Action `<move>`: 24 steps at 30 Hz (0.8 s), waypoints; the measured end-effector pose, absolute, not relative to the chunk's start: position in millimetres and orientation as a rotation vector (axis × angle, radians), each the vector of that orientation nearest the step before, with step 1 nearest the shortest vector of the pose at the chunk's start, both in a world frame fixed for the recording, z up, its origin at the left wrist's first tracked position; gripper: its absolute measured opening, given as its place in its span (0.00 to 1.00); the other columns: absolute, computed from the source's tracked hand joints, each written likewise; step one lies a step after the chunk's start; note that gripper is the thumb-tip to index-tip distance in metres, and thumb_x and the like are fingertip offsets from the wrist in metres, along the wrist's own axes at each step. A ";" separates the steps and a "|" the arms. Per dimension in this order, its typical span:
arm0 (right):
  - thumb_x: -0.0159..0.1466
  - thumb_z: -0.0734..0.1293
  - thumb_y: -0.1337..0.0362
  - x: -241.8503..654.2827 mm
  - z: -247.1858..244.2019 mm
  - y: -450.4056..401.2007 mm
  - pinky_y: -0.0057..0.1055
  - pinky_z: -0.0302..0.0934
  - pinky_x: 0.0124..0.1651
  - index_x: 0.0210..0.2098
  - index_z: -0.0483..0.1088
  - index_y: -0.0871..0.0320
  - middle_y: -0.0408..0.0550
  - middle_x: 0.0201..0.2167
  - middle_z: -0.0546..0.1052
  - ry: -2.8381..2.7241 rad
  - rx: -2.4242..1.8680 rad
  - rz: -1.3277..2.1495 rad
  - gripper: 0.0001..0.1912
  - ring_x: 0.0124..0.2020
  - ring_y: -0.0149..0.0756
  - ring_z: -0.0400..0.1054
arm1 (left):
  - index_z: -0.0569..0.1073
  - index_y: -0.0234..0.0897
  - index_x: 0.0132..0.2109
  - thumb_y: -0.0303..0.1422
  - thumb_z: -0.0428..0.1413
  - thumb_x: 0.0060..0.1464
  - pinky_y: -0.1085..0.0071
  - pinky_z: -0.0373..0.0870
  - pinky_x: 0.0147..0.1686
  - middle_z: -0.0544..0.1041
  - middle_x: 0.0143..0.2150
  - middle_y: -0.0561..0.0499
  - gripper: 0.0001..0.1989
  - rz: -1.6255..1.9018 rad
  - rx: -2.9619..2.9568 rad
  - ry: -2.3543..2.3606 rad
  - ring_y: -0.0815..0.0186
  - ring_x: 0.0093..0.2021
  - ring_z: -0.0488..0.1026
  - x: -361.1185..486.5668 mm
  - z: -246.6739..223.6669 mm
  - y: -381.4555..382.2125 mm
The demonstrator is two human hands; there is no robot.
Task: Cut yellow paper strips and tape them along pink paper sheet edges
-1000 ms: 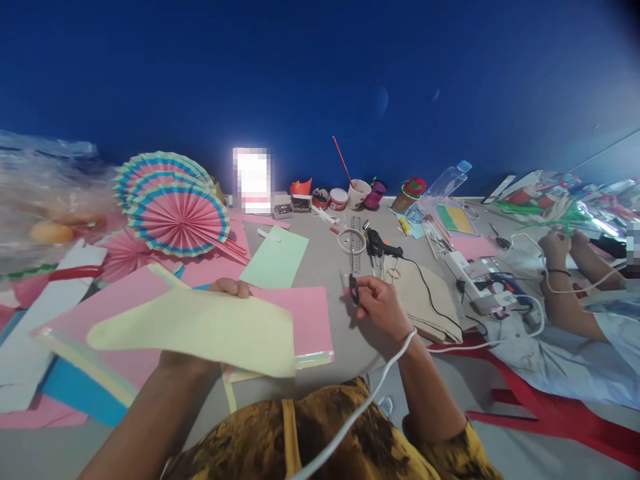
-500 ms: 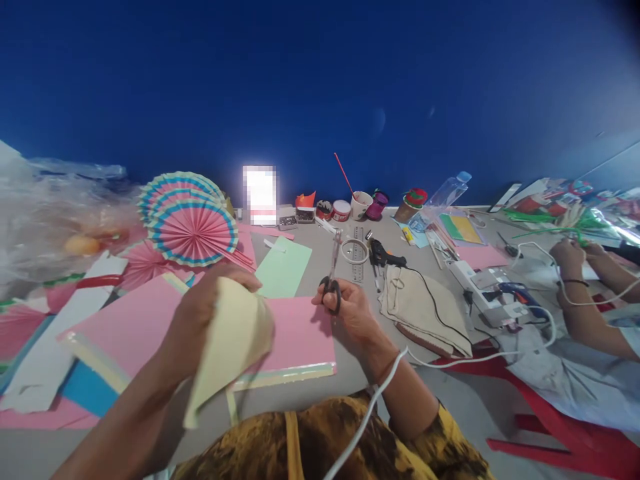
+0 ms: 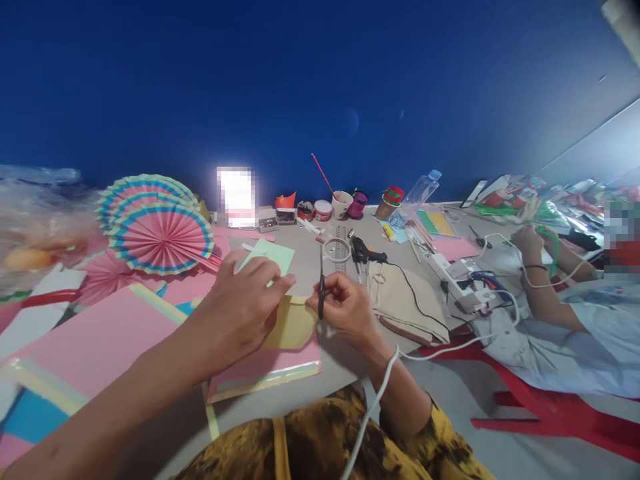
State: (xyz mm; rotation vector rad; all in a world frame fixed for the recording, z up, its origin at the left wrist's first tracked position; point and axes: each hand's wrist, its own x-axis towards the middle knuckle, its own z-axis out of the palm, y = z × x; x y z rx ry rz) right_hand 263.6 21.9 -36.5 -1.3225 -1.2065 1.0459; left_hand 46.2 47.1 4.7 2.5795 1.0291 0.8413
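My left hand [image 3: 250, 303] is bent over a yellow paper piece [image 3: 295, 323], fingers closed on its upper edge. That piece lies over a pink sheet [image 3: 260, 373] with a pale yellow strip along its front edge. Close on the right, my right hand [image 3: 345, 307] holds black-handled scissors [image 3: 321, 293], blades pointing away from me and fingers around the handles. A light green sheet [image 3: 280, 257] shows behind my left hand.
Pleated pink fans [image 3: 163, 239] stand at the left. Farther back are a tape roll [image 3: 337, 249], a glue gun [image 3: 367, 252] and a folded cloth [image 3: 407, 300]. A power strip [image 3: 460, 283] lies right, near another person's hands [image 3: 530, 247]. A white cable [image 3: 370, 413] crosses my right wrist.
The yellow piece, earlier raised and curled in my left hand, now lies lower over the pink sheet. My left hand has moved toward the scissors. The view has shifted rightward.
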 end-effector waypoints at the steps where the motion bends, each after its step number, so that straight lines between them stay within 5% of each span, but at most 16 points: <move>1: 0.48 0.81 0.59 262.1 -42.8 25.1 0.24 0.53 0.25 0.28 0.72 0.57 0.37 0.21 0.71 -1.070 -1.313 1.080 0.16 0.22 0.25 0.58 | 0.83 0.46 0.46 0.28 0.59 0.52 0.49 0.58 0.54 0.81 0.39 0.43 0.15 0.983 2.485 1.068 0.46 0.45 0.73 45.8 6.8 38.7; 3: 0.46 0.81 0.59 258.3 -55.0 32.3 0.23 0.52 0.23 0.30 0.72 0.57 0.37 0.22 0.71 -0.759 -1.221 1.208 0.19 0.21 0.24 0.58 | 0.83 0.47 0.40 0.35 0.60 0.56 0.57 0.64 0.43 0.80 0.35 0.45 0.07 1.125 2.179 1.104 0.50 0.39 0.74 45.9 2.0 18.0; 6: 0.42 0.84 0.57 247.9 -69.6 40.2 0.20 0.49 0.21 0.29 0.69 0.57 0.33 0.20 0.66 -0.387 -1.032 1.427 0.25 0.18 0.20 0.54 | 0.83 0.46 0.33 0.40 0.62 0.60 0.66 0.67 0.30 0.80 0.31 0.47 0.09 0.652 1.700 1.050 0.57 0.30 0.75 53.1 -31.9 -8.1; 10: 0.43 0.85 0.56 224.7 -78.3 37.5 0.19 0.52 0.21 0.30 0.70 0.57 0.32 0.19 0.65 -0.299 -0.933 1.508 0.26 0.18 0.20 0.55 | 0.85 0.42 0.48 0.40 0.72 0.48 0.65 0.77 0.40 0.84 0.47 0.41 0.19 0.827 1.054 1.072 0.52 0.47 0.79 75.9 -84.4 -12.8; 18: 0.44 0.83 0.61 189.0 -66.8 25.3 0.24 0.58 0.26 0.31 0.73 0.56 0.37 0.22 0.73 -0.492 -1.039 1.399 0.20 0.23 0.26 0.60 | 0.82 0.36 0.37 0.37 0.77 0.39 0.70 0.76 0.42 0.82 0.37 0.51 0.19 1.372 0.360 0.893 0.64 0.40 0.77 99.8 -69.8 21.3; 24: 0.46 0.82 0.52 216.3 -59.1 10.9 0.25 0.49 0.25 0.34 0.77 0.58 0.40 0.24 0.71 -0.785 -1.048 1.611 0.22 0.22 0.26 0.54 | 0.75 0.34 0.31 0.36 0.78 0.41 0.79 0.61 0.21 0.70 0.27 0.57 0.20 1.410 0.320 0.811 0.75 0.25 0.63 74.5 -54.7 38.0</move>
